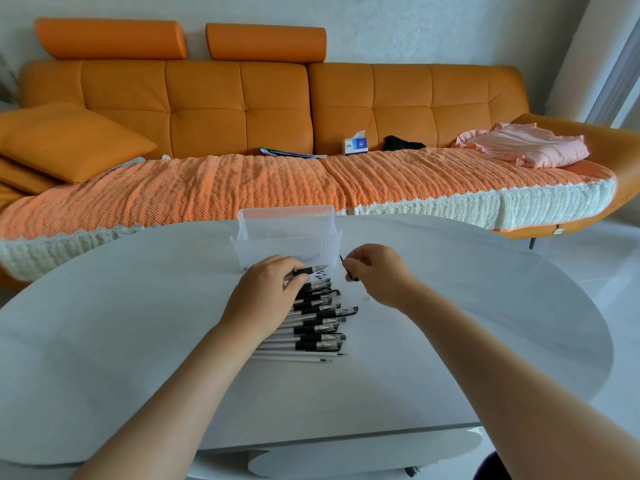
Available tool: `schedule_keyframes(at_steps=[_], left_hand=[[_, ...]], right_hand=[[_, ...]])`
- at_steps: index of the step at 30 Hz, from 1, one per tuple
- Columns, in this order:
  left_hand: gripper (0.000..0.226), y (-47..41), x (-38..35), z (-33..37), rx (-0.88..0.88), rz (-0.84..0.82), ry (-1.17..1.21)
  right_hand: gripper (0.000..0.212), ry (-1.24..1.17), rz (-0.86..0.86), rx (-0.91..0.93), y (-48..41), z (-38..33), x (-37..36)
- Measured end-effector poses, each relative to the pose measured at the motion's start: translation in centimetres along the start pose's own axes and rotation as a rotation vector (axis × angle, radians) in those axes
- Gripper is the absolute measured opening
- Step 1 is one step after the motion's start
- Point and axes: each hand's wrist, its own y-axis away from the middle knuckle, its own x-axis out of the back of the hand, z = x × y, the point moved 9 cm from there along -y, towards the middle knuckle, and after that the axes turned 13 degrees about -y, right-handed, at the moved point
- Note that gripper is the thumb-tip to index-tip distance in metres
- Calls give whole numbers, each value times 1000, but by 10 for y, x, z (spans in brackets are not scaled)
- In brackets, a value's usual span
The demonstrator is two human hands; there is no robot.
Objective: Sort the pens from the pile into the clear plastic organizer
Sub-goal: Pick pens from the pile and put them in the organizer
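Left hand grips an uncapped pen atop the pile, right hand pinches a slim dark piece, likely its cap; recommend seating cap squarely before dropping pen upright into the clear organizer just behind the pile

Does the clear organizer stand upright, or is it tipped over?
Upright: the clear organizer rests on its base on the table, open top facing up.

Left hand and right hand were both bare. Left forearm and right forearm ran uncovered from wrist to the lower frame edge. Fingers looked slim, knuckles rounded. Skin looked smooth, even. Wide lens made the forearms swell broad near the camera.
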Motion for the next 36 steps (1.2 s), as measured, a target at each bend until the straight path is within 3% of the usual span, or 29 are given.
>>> schedule_keyframes(at_steps=[4,8,16,21,29,36], left_hand=[[15,-1,3,0,1,15,-4],[13,0,3,3,-15,11,-8],[10,1,4,8,-68,4,-38],[14,3,-4,17,-129,-90,-28],[21,1,-14,17,-127,-193,-29],[9,6,-3,23,-253,-96,-30]], right_hand=[[8,36,-10,150,6,-18,0],[16,11,-67,174,11,-24,-3],[11,58,-115,209,17,-30,-12],[15,70,-166,219,21,-33,-23],[18,299,-180,241,26,-31,-27],[22,123,-215,258,33,-31,-37]])
